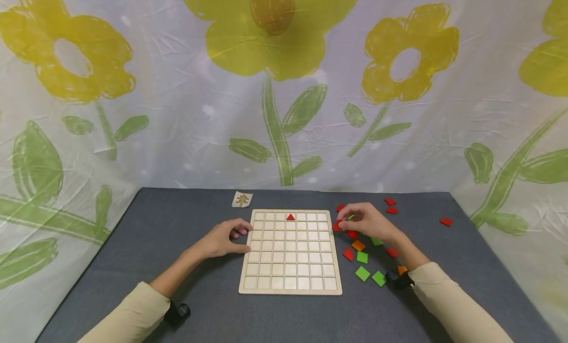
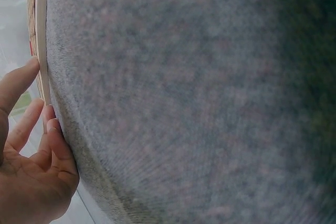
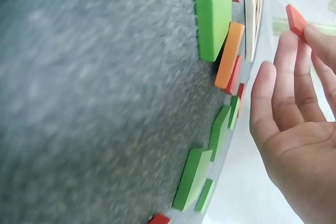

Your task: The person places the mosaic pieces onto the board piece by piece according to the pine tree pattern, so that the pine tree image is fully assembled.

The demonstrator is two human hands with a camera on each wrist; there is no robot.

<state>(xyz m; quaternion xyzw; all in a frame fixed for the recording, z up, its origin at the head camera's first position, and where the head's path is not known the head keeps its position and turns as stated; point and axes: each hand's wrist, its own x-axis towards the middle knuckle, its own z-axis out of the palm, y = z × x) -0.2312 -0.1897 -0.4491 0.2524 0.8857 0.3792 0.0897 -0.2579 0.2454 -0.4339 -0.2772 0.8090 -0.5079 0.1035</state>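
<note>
A wooden grid board (image 1: 284, 256) lies in the middle of the table, with one red triangle (image 1: 290, 217) in its top row. My left hand (image 1: 224, 238) touches the board's left edge with thumb and fingertips; in the left wrist view the fingers (image 2: 21, 124) meet the wooden rim. Just past the board's upper right edge, my right hand (image 1: 366, 221) pinches a red tile (image 1: 337, 226) between thumb and fingertips. The right wrist view shows this red tile (image 3: 296, 21) held above the table, its full outline partly hidden by the thumb.
Loose green tiles (image 1: 362, 273), red tiles (image 1: 348, 254) and orange tiles (image 1: 358, 245) lie scattered right of the board. A few red pieces (image 1: 445, 222) sit farther right. Behind the board's left corner is a small patterned card (image 1: 242, 199). A flower-print cloth (image 1: 191, 136) encloses the table.
</note>
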